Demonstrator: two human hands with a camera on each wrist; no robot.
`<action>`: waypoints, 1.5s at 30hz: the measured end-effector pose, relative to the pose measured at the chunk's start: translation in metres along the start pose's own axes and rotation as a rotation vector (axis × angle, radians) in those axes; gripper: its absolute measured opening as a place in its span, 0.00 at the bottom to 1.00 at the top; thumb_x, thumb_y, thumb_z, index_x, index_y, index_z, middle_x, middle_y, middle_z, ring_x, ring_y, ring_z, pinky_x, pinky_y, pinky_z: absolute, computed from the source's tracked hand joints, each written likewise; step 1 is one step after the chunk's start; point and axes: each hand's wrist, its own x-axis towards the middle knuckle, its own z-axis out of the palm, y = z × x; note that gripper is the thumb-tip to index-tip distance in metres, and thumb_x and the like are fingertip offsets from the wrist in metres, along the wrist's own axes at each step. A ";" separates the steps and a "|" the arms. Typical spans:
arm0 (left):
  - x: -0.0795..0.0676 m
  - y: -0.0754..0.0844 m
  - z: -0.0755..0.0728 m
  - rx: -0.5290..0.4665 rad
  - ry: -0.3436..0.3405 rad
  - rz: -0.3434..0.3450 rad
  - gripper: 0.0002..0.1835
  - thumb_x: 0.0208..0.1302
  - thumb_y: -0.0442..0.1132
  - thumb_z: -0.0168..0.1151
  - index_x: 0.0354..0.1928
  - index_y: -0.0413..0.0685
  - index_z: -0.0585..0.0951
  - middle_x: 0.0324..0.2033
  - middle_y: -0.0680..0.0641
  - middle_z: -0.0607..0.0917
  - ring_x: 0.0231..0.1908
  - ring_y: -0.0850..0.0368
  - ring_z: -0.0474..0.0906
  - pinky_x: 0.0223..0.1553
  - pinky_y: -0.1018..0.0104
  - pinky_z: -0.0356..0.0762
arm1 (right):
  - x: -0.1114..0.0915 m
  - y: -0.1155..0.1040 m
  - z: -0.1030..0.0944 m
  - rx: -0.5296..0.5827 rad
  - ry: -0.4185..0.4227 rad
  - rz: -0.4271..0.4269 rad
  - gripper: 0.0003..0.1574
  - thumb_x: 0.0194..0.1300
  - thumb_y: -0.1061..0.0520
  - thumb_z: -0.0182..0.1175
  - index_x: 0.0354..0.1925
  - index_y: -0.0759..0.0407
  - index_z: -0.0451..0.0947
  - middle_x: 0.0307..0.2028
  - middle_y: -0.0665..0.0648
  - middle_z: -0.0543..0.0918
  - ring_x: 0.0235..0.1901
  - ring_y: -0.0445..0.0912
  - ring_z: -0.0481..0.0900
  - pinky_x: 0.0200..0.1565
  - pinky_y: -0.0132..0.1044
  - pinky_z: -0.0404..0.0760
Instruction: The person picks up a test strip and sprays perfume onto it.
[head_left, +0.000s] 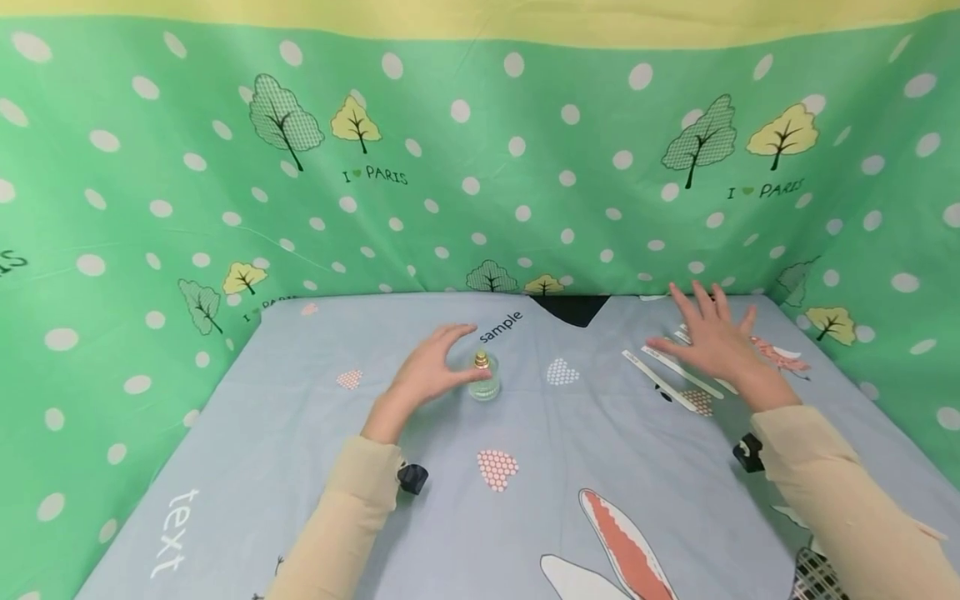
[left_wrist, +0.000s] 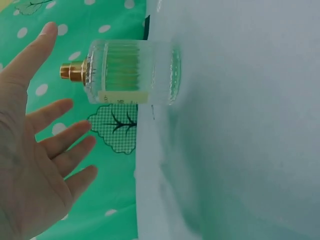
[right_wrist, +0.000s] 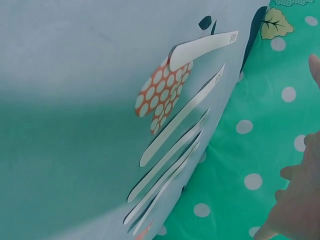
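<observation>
A clear glass perfume bottle (head_left: 484,388) with a gold spray neck stands upright on the bed-like sheet, left of several white paper test strips (head_left: 660,382). My left hand (head_left: 429,368) is beside the bottle, thumb and fingers spread apart. In the left wrist view a gap shows between that hand (left_wrist: 37,165) and the bottle (left_wrist: 130,70). Over the far ends of the strips, my right hand (head_left: 712,340) has its fingers fanned out and holds nothing. The right wrist view shows the strips (right_wrist: 182,122) lying roughly side by side, with part of the hand (right_wrist: 300,195) at the right edge.
A grey-blue printed cloth (head_left: 420,525) with hearts and a rabbit-ear drawing covers the surface. Green dotted fabric (head_left: 465,225) hangs behind and along both sides. Dark wrist devices (head_left: 412,478) sit on both wrists.
</observation>
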 end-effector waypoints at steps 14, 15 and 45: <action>0.000 -0.004 0.011 -0.210 -0.017 0.037 0.33 0.55 0.46 0.75 0.63 0.46 0.77 0.58 0.43 0.82 0.57 0.46 0.80 0.59 0.55 0.82 | 0.000 0.001 0.003 -0.006 -0.008 0.007 0.67 0.63 0.21 0.51 0.80 0.45 0.28 0.79 0.68 0.31 0.76 0.70 0.25 0.59 0.87 0.24; 0.001 -0.005 0.011 -0.229 -0.014 0.029 0.32 0.55 0.44 0.76 0.62 0.45 0.77 0.57 0.43 0.82 0.56 0.46 0.80 0.58 0.56 0.83 | 0.000 0.000 0.003 -0.003 -0.005 0.007 0.67 0.63 0.21 0.52 0.80 0.45 0.28 0.79 0.68 0.32 0.76 0.70 0.25 0.59 0.87 0.24; 0.010 -0.008 0.018 -0.376 -0.011 -0.063 0.26 0.53 0.38 0.77 0.56 0.45 0.80 0.53 0.43 0.83 0.54 0.46 0.81 0.55 0.59 0.84 | -0.013 0.034 -0.018 0.199 0.124 0.035 0.54 0.68 0.38 0.61 0.76 0.65 0.50 0.70 0.78 0.58 0.66 0.76 0.56 0.63 0.75 0.58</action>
